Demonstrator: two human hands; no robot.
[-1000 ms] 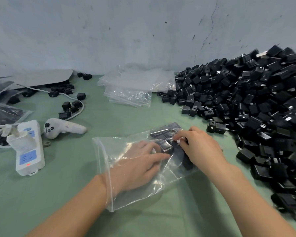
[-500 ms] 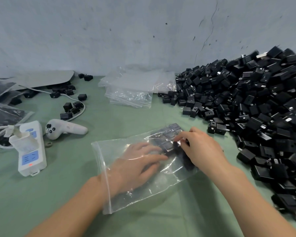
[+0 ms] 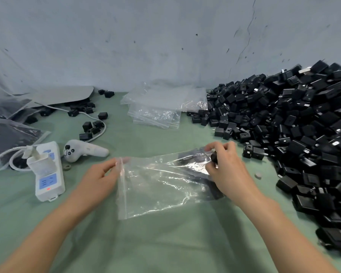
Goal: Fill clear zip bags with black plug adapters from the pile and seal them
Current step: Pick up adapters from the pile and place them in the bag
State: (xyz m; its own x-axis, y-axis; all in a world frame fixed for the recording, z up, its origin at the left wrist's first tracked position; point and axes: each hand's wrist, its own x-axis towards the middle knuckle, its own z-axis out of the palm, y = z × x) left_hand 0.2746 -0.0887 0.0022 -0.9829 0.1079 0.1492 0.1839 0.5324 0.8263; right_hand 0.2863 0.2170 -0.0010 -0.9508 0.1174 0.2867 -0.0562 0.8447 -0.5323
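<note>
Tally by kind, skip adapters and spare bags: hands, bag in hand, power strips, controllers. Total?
Hands: 2 (left hand, right hand)
Zip bag: 1
Power strip: 1
Controller: 1
Total: 5

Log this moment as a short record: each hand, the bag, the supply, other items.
left hand: pinches the zip edge of the clear zip bag
right hand: grips the bag's far end
bag: lies on the green table, mouth toward the left hand; sealed or not, cannot tell
black plug adapters: inside the bag, bunched at its right end
pile of adapters: right side, against the wall
spare bags: stacked behind, beside the pile
other: white power strip and white controller, left
</note>
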